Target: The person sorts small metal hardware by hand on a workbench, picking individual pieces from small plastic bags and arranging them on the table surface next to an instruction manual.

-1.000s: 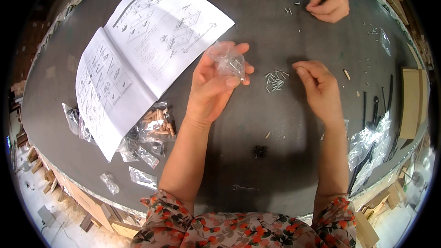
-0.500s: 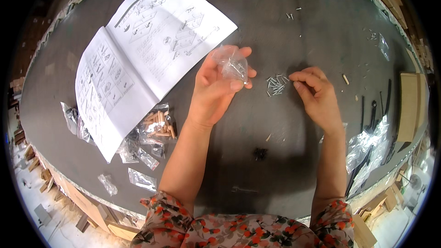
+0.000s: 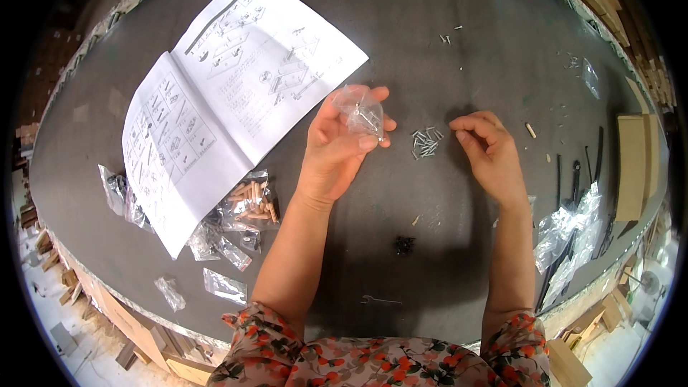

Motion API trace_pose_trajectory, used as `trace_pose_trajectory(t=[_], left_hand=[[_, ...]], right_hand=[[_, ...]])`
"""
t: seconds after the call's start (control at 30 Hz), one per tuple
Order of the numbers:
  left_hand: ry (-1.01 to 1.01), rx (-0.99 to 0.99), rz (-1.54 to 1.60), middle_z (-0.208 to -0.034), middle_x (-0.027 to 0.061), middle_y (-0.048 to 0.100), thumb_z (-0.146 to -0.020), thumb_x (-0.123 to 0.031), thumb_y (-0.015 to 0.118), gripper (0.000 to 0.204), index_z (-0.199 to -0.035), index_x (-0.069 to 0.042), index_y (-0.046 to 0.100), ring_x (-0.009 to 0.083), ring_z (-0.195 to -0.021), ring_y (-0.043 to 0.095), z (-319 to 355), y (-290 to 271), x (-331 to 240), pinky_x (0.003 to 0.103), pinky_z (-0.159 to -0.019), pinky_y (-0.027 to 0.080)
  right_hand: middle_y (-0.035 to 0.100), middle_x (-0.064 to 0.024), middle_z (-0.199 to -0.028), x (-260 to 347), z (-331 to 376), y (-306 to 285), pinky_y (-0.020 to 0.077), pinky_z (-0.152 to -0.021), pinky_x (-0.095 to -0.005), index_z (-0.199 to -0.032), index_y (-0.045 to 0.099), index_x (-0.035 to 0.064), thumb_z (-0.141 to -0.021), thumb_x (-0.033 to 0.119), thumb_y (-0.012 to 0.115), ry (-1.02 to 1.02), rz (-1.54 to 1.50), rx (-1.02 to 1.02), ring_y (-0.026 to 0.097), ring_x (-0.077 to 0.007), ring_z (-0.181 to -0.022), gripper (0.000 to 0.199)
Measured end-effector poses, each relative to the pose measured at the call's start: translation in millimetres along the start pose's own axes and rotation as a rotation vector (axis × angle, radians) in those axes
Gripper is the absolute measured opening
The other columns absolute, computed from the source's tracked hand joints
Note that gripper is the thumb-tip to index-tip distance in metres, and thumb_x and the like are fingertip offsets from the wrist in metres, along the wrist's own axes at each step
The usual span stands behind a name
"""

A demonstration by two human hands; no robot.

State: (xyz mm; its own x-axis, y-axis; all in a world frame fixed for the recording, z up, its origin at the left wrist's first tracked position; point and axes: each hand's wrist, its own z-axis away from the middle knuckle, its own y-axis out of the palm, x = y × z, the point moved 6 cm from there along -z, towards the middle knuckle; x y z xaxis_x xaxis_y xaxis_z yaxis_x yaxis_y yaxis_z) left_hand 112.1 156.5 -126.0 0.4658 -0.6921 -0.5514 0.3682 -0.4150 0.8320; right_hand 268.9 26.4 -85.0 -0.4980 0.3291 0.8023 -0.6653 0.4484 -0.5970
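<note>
Screws are the business here: a small clear plastic bag (image 3: pixel 360 111) of them sits pinched in the left hand (image 3: pixel 337 147), while a loose heap of small screws (image 3: pixel 426 142) lies on the dark worktop (image 3: pixel 444 258) just right of that hand. Far left, several more clear hardware bags (image 3: pixel 122 197) lie near the worktop's edge, partly under an open assembly leaflet (image 3: pixel 222 93) with line drawings. Just below the leaflet's lower corner, a bag of wooden dowels (image 3: pixel 251 204) rests among other small packets. The left grip is closed on the bag, thumb and fingertips holding its top, the hand raised a little above the surface. To the right of the screw heap, the right hand (image 3: pixel 487 154) hovers near it with fingertips drawn together in a pinch; whether it holds a screw I cannot tell. Further right lie a single dowel (image 3: pixel 530 130), black metal parts (image 3: pixel 573 172) and crumpled plastic wrap (image 3: pixel 566 236). Judging from this, screws are being sorted between bag and heap; the next move calls for a fine fingertip pick from the heap without scattering it
</note>
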Motion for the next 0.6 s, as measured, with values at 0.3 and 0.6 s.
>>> trace_pose_trajectory(t=[0.3, 0.6], left_hand=[[0.009, -0.023, -0.028, -0.123, 0.0212, 0.046, -0.066, 0.0, 0.062, 0.056, -0.12, -0.004, 0.046, 0.027, -0.093, 0.056, 1.8, -1.8, -0.4, 0.032, -0.072, 0.047], [-0.017, 0.02, 0.008, -0.121, 0.0148, 0.048, -0.067, 0.003, 0.064, 0.054, -0.117, -0.005, 0.046, 0.0239, -0.092, 0.057, 0.6, -0.8, 0.2, 0.033, -0.073, 0.048]], right_hand=[[0.058, -0.008, -0.081, -21.7, -22.7, -21.1, 0.0434, -0.065, -0.0249, -0.092, 0.063, 0.0019, -0.081, 0.006, 0.059, 0.092, -0.079, -0.234, 0.055, -0.0145, -0.07, 0.013], [0.059, -0.0093, -0.09, -21.2, -109.7, -36.3, 0.0452, -0.067, -0.0267, -0.095, 0.063, 0.0041, -0.078, 0.005, 0.059, -0.201, 0.24, -0.254, 0.057, -0.0191, -0.073, 0.017]])
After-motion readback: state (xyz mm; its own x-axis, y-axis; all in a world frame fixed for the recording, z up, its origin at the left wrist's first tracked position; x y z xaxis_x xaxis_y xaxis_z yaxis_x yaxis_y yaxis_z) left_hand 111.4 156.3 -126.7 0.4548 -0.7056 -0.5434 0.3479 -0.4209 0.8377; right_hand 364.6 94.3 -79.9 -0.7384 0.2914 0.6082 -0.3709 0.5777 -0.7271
